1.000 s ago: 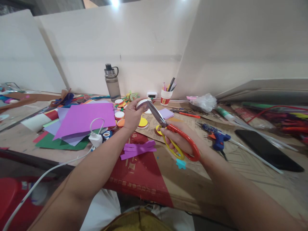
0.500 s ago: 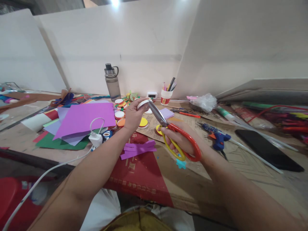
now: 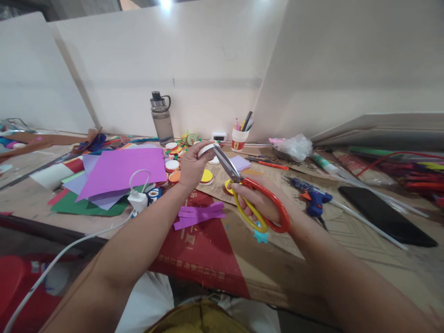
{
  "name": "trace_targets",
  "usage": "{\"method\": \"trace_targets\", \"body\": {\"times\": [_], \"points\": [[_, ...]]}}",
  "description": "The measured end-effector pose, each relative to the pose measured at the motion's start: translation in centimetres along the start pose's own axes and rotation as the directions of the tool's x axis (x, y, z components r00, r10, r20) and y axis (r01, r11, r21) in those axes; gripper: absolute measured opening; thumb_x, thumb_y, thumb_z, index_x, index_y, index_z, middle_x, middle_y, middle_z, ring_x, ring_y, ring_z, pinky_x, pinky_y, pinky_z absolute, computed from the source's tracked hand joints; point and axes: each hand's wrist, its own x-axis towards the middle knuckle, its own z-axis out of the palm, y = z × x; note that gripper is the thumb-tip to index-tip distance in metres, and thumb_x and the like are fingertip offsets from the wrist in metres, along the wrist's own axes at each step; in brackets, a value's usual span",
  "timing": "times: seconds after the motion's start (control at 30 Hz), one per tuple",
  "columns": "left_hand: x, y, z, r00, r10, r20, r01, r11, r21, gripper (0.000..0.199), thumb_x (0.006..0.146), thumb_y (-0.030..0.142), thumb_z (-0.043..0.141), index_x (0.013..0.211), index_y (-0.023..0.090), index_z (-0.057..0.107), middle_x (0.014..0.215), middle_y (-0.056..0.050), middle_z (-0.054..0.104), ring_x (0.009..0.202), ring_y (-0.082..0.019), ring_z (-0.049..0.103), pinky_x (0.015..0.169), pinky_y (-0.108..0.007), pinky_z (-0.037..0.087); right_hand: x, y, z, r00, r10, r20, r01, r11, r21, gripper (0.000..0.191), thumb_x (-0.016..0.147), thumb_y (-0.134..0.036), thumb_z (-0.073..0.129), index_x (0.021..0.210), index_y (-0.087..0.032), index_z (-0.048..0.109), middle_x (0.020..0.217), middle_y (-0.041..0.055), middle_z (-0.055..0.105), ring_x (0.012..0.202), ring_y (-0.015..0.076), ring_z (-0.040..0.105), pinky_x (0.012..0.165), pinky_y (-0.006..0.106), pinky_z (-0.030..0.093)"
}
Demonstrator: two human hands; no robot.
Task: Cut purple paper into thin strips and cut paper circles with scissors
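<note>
In my left hand (image 3: 193, 164), a small round white piece (image 3: 207, 150) is pinched between the fingers, edge towards me; its exact kind is not clear. My right hand (image 3: 258, 196) grips a pair of scissors (image 3: 226, 163) with one red and one yellow handle. The blade tips touch or nearly touch the white piece's right edge. Below my hands, purple strips (image 3: 199, 215) lie on the red part of the cardboard (image 3: 204, 256). Round discs in white, orange and yellow, such as the yellow disc (image 3: 206, 175), sit beside and behind my left hand.
Purple sheets (image 3: 123, 171) and a white charger plug (image 3: 138, 200) are at left. A water bottle (image 3: 162, 120) and a paper cup of pens (image 3: 240, 138) stand at the back. At right lie a blue glue gun (image 3: 316, 202), a black phone (image 3: 386, 216) and a plastic bag (image 3: 297, 147).
</note>
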Motion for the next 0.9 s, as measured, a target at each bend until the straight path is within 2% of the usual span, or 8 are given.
{"method": "trace_targets", "body": {"times": [0.47, 0.9], "points": [[-0.01, -0.11, -0.09, 1.0, 0.008, 0.001, -0.008, 1.0, 0.018, 0.025, 0.076, 0.031, 0.075, 0.101, 0.026, 0.076, 0.102, -0.004, 0.074, 0.093, -0.018, 0.07, 0.079, -0.033, 0.06, 0.09, 0.14, -0.2, 0.999, -0.052, 0.007, 0.052, 0.997, -0.064, 0.036, 0.088, -0.051, 0.057, 0.067, -0.023, 0.048, 0.054, -0.0013, 0.054, 0.041, 0.0121, 0.05, 0.037, 0.026, 0.039], [-0.03, -0.09, -0.06, 1.0, 0.001, -0.006, -0.001, 1.0, 0.015, 0.025, 0.076, 0.031, 0.076, 0.1, 0.027, 0.076, 0.1, -0.003, 0.074, 0.091, -0.018, 0.07, 0.077, -0.032, 0.06, -0.1, -0.17, 0.0, 1.0, -0.014, -0.007, 0.013, 1.0, -0.028, 0.038, 0.087, -0.051, 0.059, 0.064, -0.023, 0.046, 0.048, -0.0023, 0.051, 0.039, 0.0118, 0.047, 0.038, 0.026, 0.037]]}}
